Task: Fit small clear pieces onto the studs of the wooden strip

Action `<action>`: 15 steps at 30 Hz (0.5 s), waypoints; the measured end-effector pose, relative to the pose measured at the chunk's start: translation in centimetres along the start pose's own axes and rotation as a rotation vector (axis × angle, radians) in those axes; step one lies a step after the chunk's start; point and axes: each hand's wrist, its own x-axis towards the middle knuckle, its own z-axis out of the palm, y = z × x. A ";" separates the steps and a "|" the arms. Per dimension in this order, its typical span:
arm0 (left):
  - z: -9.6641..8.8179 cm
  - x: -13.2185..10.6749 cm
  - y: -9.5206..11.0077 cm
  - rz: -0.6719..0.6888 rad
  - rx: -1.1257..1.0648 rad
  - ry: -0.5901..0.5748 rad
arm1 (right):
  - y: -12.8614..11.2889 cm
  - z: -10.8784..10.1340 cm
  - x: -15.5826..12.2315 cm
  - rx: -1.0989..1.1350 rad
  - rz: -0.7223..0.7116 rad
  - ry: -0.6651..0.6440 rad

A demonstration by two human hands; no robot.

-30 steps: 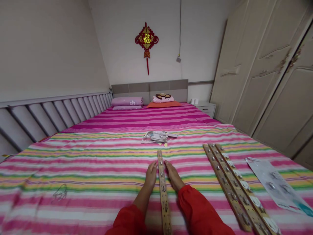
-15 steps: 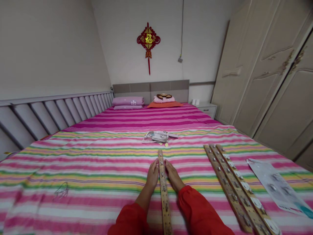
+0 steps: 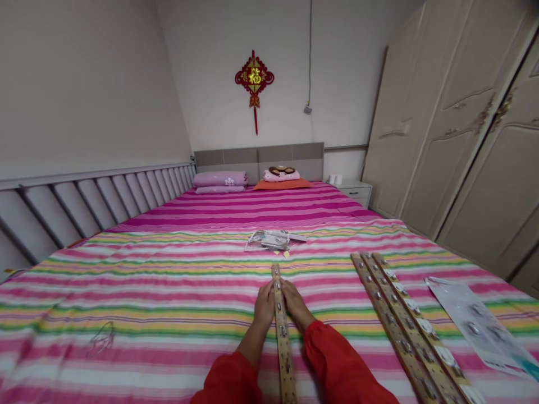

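Note:
A long, narrow wooden strip [image 3: 282,340] with small metal clips or fittings along its top lies lengthwise in front of me on the striped sheet. My left hand [image 3: 265,302] holds its left edge near the far end, fingers closed against the side. On the opposite edge, at about the same height, my right hand [image 3: 294,301] grips it with fingertips reaching the wood. Parts of the fingers are hidden by the strip. Farther up the bed lies a clear plastic packet [image 3: 272,240] with pale contents, and small yellow bits [image 3: 286,254] sit beside it.
Three similar strips [image 3: 389,318] lie side by side at the right, one carrying white round pieces. Beyond them is a clear plastic pack [image 3: 478,321] with metal pieces. A tangle of thin thread or wire [image 3: 101,339] rests at left. A railing [image 3: 96,196] borders the bed's left side.
Both hands have come in closer against the strip's edges and sit slightly nearer to me. The whole view has shifted a little downward in the picture; the other things stay put.

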 end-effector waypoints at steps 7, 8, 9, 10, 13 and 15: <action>0.2 0.1 0.2 -0.077 -0.005 0.011 | -0.5 0.1 0.3 -0.070 0.000 0.001; 0.2 0.1 0.2 -0.071 -0.015 0.005 | -0.6 0.0 0.2 -0.052 -0.004 -0.005; 0.2 0.1 0.1 -0.062 -0.027 0.001 | -0.8 -0.1 0.0 -0.021 0.003 -0.010; 0.1 0.1 0.0 -0.056 -0.043 0.005 | -0.9 -0.2 -0.3 0.016 0.020 -0.011; 0.1 0.0 -0.4 -0.074 -0.115 0.023 | -1.0 -0.5 -1.0 0.095 0.102 0.022; 0.0 -0.1 -0.8 -0.100 -0.186 0.013 | -0.9 -0.8 -1.6 0.106 0.123 0.046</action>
